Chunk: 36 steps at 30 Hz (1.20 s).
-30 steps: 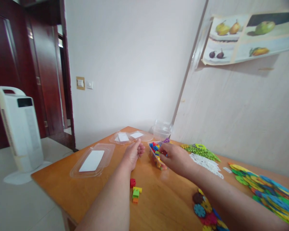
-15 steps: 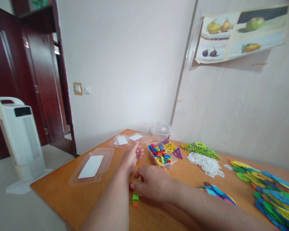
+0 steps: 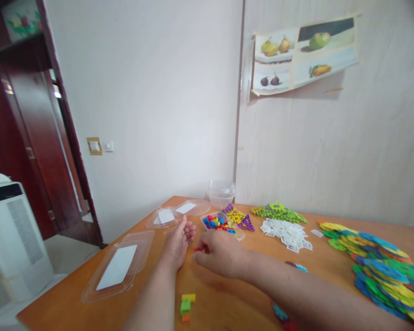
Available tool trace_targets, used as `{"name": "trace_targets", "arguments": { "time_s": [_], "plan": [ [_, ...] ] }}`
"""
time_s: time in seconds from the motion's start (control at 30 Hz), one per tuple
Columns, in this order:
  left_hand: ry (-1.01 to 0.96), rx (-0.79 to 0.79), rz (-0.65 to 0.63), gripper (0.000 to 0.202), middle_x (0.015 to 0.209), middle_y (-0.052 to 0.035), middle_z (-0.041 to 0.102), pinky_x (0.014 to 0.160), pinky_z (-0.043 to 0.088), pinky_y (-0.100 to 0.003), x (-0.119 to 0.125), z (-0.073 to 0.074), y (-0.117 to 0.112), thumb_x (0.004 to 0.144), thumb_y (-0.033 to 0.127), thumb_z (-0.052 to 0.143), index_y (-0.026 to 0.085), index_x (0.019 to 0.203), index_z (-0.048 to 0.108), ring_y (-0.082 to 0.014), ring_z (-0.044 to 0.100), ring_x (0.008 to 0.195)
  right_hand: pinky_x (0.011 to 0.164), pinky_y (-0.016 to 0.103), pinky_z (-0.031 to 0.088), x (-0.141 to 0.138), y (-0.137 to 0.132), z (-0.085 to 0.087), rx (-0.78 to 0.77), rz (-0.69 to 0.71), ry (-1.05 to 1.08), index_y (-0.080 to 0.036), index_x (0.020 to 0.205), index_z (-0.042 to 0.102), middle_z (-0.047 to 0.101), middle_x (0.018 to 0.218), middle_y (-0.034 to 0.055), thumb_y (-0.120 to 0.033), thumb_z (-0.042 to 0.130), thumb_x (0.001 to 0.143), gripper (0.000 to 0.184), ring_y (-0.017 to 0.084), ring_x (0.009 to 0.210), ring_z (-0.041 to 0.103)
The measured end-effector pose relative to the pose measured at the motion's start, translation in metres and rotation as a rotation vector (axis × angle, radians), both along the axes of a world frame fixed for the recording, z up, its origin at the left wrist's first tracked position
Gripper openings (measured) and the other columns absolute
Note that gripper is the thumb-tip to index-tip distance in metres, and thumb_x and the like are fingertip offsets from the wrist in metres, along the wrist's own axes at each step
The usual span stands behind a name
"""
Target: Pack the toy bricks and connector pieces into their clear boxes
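My right hand (image 3: 222, 253) is closed in a pinch on a small red toy brick (image 3: 196, 249), most of which its fingers hide. It hovers over the table, just in front of a clear plastic box (image 3: 240, 235) of mixed red, blue and yellow bricks. My left hand (image 3: 180, 240) rests on its side to the left of that box. Its fingers curl loosely, the thumb stands apart, and nothing shows in the palm. Closer to me, a yellow brick (image 3: 189, 297), a green brick (image 3: 185, 306) and an orange brick (image 3: 186, 317) lie in contact.
Clear lids (image 3: 138, 262) with white labels lie at the left. Behind the bricks stands a clear tub (image 3: 221, 195). Purple and yellow pieces (image 3: 235, 216), green pieces (image 3: 279, 214), white pieces (image 3: 286, 233) and colourful discs (image 3: 382, 271) spread rightward. Blue pieces (image 3: 280, 312) lie under my right forearm.
My right hand has moved away from the bricks near me, with the red brick in its fingers. The yellow brick is now uncovered. The view has turned right.
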<state>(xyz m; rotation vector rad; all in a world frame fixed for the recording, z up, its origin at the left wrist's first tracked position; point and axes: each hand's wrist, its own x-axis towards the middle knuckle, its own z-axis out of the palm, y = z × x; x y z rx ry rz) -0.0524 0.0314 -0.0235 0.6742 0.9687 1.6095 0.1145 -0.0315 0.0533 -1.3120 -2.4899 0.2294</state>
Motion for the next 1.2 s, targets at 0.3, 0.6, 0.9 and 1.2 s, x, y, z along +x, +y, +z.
{"name": "trace_targets", "arguments": {
  "time_s": [0.3, 0.6, 0.9, 1.2],
  "plan": [
    [-0.014, 0.006, 0.002, 0.034, 0.076, -0.0066, 0.068, 0.063, 0.049, -0.023, -0.006, -0.003, -0.001, 0.08, 0.047, 0.069, 0.013, 0.083, 0.063, -0.0132, 0.064, 0.065, 0.075, 0.026, 0.042, 0.045, 0.027, 0.027, 0.153, -0.132, 0.021, -0.022, 0.109, 0.067, 0.07, 0.107, 0.0077, -0.037, 0.049, 0.091, 0.03, 0.019, 0.093, 0.064],
    [-0.063, -0.01, 0.023, 0.03, 0.079, -0.0083, 0.068, 0.066, 0.052, -0.022, -0.011, -0.002, -0.001, 0.087, 0.043, 0.064, 0.013, 0.085, 0.064, -0.0129, 0.066, 0.071, 0.065, 0.032, 0.051, 0.003, -0.023, -0.015, 0.032, 0.461, -0.286, -0.018, 0.104, 0.071, 0.072, 0.102, 0.0118, -0.031, 0.052, 0.082, 0.032, 0.025, 0.084, 0.069],
    [-0.037, -0.023, 0.01, 0.029, 0.083, -0.0102, 0.069, 0.07, 0.055, -0.025, -0.014, 0.0, -0.004, 0.089, 0.041, 0.062, 0.012, 0.089, 0.064, -0.0152, 0.067, 0.075, 0.065, 0.035, 0.057, -0.021, -0.023, -0.02, -0.024, 0.47, -0.355, -0.016, 0.1, 0.072, 0.073, 0.1, 0.0122, -0.033, 0.059, 0.079, 0.03, 0.027, 0.083, 0.07],
    [0.018, -0.019, -0.016, 0.028, 0.083, -0.0097, 0.069, 0.072, 0.054, -0.026, -0.011, 0.003, -0.007, 0.089, 0.041, 0.061, 0.013, 0.088, 0.064, -0.0157, 0.067, 0.076, 0.065, 0.032, 0.05, 0.032, 0.013, 0.017, 0.077, 0.174, -0.168, -0.019, 0.095, 0.069, 0.073, 0.097, 0.0106, -0.027, 0.053, 0.082, 0.022, 0.027, 0.086, 0.07]
  ]
}}
